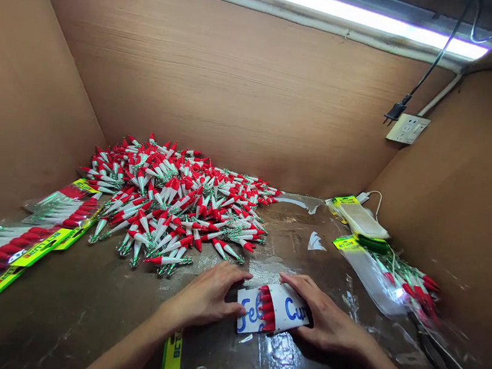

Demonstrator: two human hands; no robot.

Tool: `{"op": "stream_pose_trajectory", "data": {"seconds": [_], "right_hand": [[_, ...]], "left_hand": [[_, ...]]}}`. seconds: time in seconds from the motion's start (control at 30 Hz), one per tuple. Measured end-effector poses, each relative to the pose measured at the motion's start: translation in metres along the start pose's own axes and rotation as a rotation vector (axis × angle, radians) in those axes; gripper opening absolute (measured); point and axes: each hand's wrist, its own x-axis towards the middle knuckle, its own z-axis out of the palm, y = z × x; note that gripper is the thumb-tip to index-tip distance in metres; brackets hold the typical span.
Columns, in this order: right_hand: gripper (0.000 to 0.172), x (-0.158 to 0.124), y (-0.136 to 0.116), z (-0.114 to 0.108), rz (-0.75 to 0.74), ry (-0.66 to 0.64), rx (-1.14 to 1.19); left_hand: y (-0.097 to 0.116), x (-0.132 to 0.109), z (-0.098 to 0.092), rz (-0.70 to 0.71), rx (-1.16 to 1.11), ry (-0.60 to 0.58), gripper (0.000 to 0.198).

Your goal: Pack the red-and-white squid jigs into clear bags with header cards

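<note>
In front of me is a curved white card (295, 310) with blue handwriting, its left part (246, 319) lying flatter. Several red-tipped lures (268, 313) show between the two parts. My right hand (323, 317) grips the card's right end, index finger along the top edge and thumb low at the side. At the left end is my left hand (207, 295), thumb and fingers apart, the thumb tip at the card's edge. Whether that thumb presses on the card is hard to tell. The lures' lower ends are hidden inside the card.
A big heap of red-and-white lures (171, 198) lies at the back left. Packed lures (7, 252) with yellow labels are at left. Clear bags (370, 275), loose lures (418, 291) and pliers (427, 344) lie at right. A yellow label (172, 354) sits below my left forearm.
</note>
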Motion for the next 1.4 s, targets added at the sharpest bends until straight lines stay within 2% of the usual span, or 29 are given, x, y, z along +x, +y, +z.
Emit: {"op": "stream_pose_trajectory", "data": {"seconds": [0.17,0.27,0.43,0.73,0.93,1.1,1.2,1.3,1.4], "right_hand": [[0.09,0.0,0.0,0.001,-0.006,-0.032,-0.001],[0.09,0.003,0.002,0.002,-0.016,-0.063,0.011],[0.095,0.005,0.007,0.001,0.006,-0.109,0.045],[0.091,0.01,-0.009,0.0,0.0,-0.106,-0.029],[0.093,0.018,-0.021,0.003,-0.039,-0.125,-0.072],[0.094,0.018,-0.027,0.012,-0.1,-0.099,-0.079],[0.083,0.019,-0.029,0.019,-0.156,-0.11,-0.089],[0.061,0.02,-0.029,0.022,-0.188,-0.128,-0.126],[0.049,0.021,-0.024,0.023,-0.22,-0.146,-0.151]], "left_hand": [[0.01,0.004,0.006,-0.024,-0.003,-0.047,0.055],[0.014,0.008,0.008,-0.038,-0.09,-0.083,0.038],[0.01,0.012,0.011,-0.018,-0.088,-0.003,0.012],[0.017,0.016,0.009,0.079,-0.234,-0.058,0.016],[0.009,0.019,0.02,-0.016,-0.245,0.075,0.014],[0.01,0.022,0.027,-0.014,-0.208,0.199,0.008],[0.011,0.027,0.033,-0.05,-0.241,0.215,0.007],[0.011,0.03,0.037,-0.077,-0.267,0.215,0.011],[0.011,0.027,0.034,-0.075,-0.274,0.228,0.011]]}}
